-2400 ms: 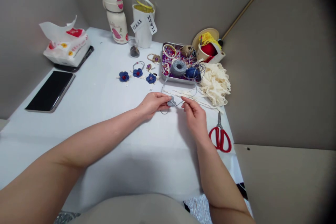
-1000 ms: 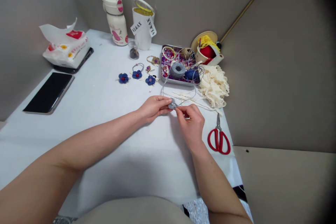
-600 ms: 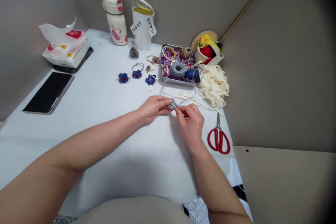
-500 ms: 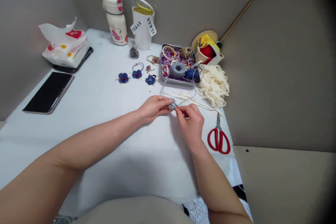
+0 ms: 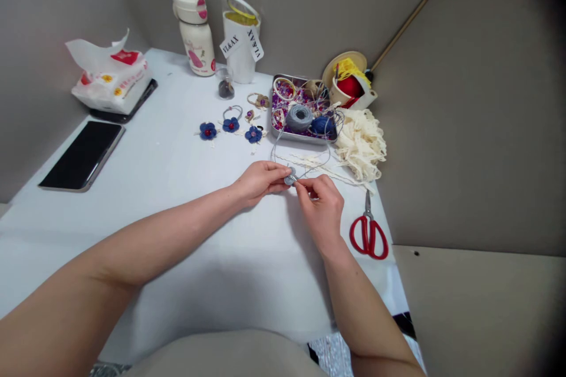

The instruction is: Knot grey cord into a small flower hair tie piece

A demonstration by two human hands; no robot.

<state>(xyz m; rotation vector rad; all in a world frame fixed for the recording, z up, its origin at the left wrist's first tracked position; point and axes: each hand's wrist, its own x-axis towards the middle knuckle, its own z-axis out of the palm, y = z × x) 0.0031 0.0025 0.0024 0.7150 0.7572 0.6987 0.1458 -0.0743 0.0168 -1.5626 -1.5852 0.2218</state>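
Observation:
My left hand (image 5: 257,180) pinches a small grey crocheted piece (image 5: 290,177) just above the white table (image 5: 177,188). My right hand (image 5: 322,202) is closed right beside it, fingertips pinched on the grey yarn and what looks like a thin hook at the piece. Grey yarn strands (image 5: 277,141) run from the piece back to a grey yarn ball (image 5: 299,117) in a metal tray (image 5: 305,136), which also holds a blue yarn ball (image 5: 322,124) and beads.
Red scissors (image 5: 368,235) lie right of my right hand. Cream lace (image 5: 361,142) is piled by the tray. Three blue crocheted flowers (image 5: 230,125) lie behind my left hand. A phone (image 5: 84,154), tissue pack (image 5: 111,78), bottle (image 5: 194,29) and white cup (image 5: 241,41) stand further back.
My right hand has drawn in closer to the grey piece and closed tighter since the earliest frame. Over the last second both hands stay nearly still.

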